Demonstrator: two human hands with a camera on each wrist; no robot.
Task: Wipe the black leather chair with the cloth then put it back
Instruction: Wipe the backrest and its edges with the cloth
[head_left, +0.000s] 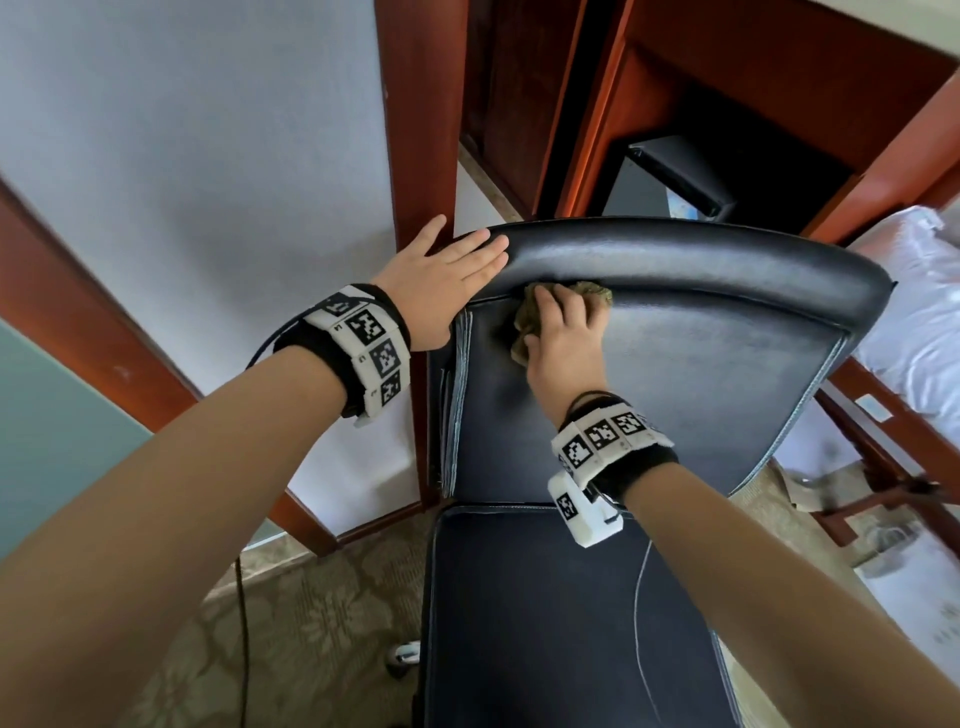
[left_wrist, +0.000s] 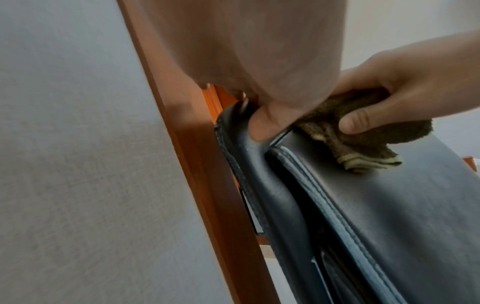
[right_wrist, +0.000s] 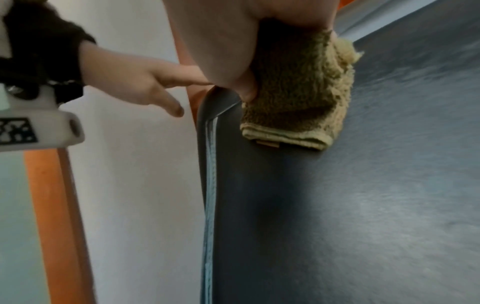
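The black leather chair (head_left: 701, 364) stands in front of me, its backrest (right_wrist: 363, 185) facing me and its seat (head_left: 561, 623) below. My right hand (head_left: 563, 338) grips a bunched olive-brown cloth (head_left: 592, 292) and presses it against the upper left of the backrest, just under the padded top roll. The cloth (right_wrist: 298, 92) hangs folded below the fingers; in the left wrist view the cloth (left_wrist: 363, 133) is pinched by the right thumb. My left hand (head_left: 452, 270) lies flat with straight fingers on the top left corner of the chair (left_wrist: 272, 185).
A red-brown wooden door frame (head_left: 421, 130) and grey wall (head_left: 208, 156) stand close on the left of the chair. A wooden cabinet with a dark box (head_left: 680, 176) is behind it. A white bed (head_left: 914, 312) lies at the right. Patterned carpet (head_left: 322, 597) covers the floor.
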